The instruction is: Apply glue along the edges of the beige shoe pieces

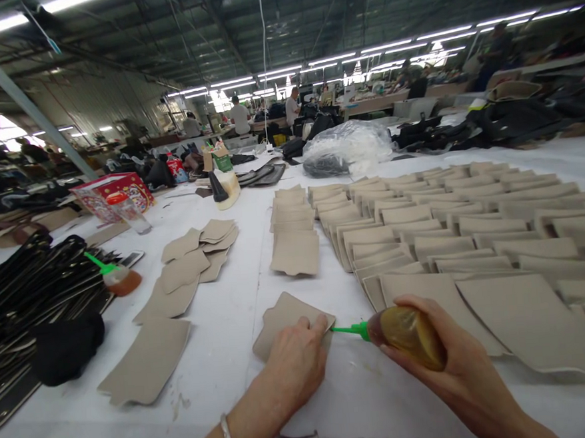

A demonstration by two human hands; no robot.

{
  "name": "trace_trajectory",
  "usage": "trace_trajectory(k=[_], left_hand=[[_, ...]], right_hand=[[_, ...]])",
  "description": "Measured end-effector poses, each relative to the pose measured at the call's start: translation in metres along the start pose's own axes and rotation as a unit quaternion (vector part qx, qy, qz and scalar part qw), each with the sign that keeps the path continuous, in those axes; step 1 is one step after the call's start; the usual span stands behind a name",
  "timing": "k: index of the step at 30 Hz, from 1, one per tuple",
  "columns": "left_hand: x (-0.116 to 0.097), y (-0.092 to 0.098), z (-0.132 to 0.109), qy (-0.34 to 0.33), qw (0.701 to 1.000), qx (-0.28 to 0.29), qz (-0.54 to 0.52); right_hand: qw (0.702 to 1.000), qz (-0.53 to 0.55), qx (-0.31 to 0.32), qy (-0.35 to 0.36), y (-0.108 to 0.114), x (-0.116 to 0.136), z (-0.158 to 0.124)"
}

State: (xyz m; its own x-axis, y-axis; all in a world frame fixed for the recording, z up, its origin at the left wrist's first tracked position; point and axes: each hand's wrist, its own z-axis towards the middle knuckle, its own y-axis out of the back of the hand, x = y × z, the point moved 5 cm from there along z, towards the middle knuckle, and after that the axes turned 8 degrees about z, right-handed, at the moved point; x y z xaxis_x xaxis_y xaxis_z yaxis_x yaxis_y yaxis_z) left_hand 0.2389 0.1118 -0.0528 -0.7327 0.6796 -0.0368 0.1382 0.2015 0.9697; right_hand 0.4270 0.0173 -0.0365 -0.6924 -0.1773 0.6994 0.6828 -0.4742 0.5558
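My right hand (pixel 450 358) is wrapped around a squeeze bottle (pixel 405 334) of amber-brown liquid with a green nozzle. The bottle lies sideways, and its nozzle tip is at the right edge of a beige leather-like piece (pixel 286 313). My left hand (pixel 300 362) bends its fingers over that piece and holds it against the white tabletop near the tip. The undersides of those fingers are hidden. Beyond it lies a short overlapping row of similar pieces (pixel 295 252). Loose beige pieces (pixel 145 359) are spread to the left.
Many overlapping beige pieces (pixel 424 236) fill the right side. At the left are a heap of black straps (pixel 23 311), a black cloth-like item (pixel 66 348) and a second green-tipped bottle (pixel 119 278). Farther back stand a red-lidded jar (pixel 129 214) and a plastic bag (pixel 348 148).
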Motion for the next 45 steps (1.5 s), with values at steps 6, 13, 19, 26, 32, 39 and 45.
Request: trace_trajectory(k=[6, 13, 19, 26, 32, 39, 45], left_hand=[[0.001, -0.003, -0.002, -0.004, 1.0, 0.007, -0.016], [0.005, -0.001, -0.001, -0.015, 0.999, -0.002, -0.033], [0.008, 0.001, -0.003, -0.025, 0.998, -0.007, -0.055], [0.013, 0.003, -0.005, -0.036, 0.997, -0.004, -0.073], [0.013, 0.001, -0.007, -0.032, 0.996, -0.016, -0.083], [0.015, -0.003, -0.008, -0.03, 0.995, -0.01, -0.09], [0.015, -0.003, -0.009, -0.028, 0.996, -0.01, -0.088]], right_hand=[[1.0, -0.001, -0.004, 0.009, 0.001, 0.004, -0.001], [1.0, 0.0, -0.005, 0.01, 0.001, 0.004, -0.004], [0.998, 0.033, 0.016, -0.041, -0.003, -0.001, -0.011], [0.995, 0.043, 0.016, -0.089, 0.0, -0.011, -0.013], [0.985, 0.111, 0.039, -0.129, -0.009, -0.008, -0.023], [0.98, 0.126, 0.01, -0.152, -0.013, -0.002, -0.033], [0.97, 0.146, 0.004, -0.196, -0.015, 0.01, -0.041]])
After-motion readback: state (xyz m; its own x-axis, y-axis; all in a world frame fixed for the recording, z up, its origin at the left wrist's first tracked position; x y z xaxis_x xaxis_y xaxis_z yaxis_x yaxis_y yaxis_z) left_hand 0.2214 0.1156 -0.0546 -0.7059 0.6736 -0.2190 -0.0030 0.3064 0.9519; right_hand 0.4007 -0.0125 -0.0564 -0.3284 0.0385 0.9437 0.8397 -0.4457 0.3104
